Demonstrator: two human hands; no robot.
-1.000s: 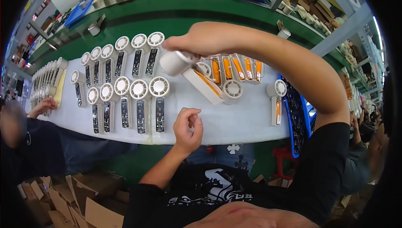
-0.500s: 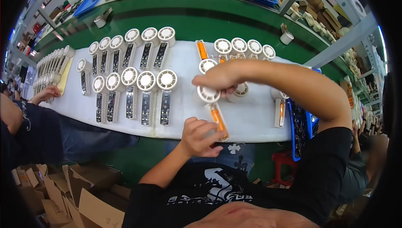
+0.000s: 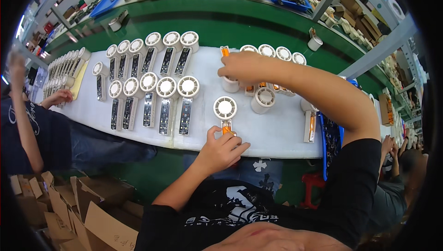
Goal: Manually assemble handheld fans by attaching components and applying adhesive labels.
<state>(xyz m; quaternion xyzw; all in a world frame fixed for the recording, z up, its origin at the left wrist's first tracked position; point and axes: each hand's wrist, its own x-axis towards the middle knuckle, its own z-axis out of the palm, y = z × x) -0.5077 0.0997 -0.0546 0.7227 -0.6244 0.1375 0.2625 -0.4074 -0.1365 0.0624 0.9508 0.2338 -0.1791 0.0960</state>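
Note:
A white handheld fan lies before me on the white work surface, its round grille up and its open handle pointing toward me. An orange battery shows in that handle. My left hand is closed at the handle's near end, hiding part of it. Farther off, my right hand is closed over the top of a second white fan; only the side of its round head shows below the fingers. Close to the right hand stands another white fan.
Rows of fans with dark circuit boards fill the left side. More fan heads stand behind my right arm. A blue tray of dark parts is at the right edge. A co-worker's hand rests at far left; cardboard boxes sit below.
My right hand has left the near fan and moved away from me onto the one behind it. The near fan now points more straight toward me, and my left hand has closed at its handle.

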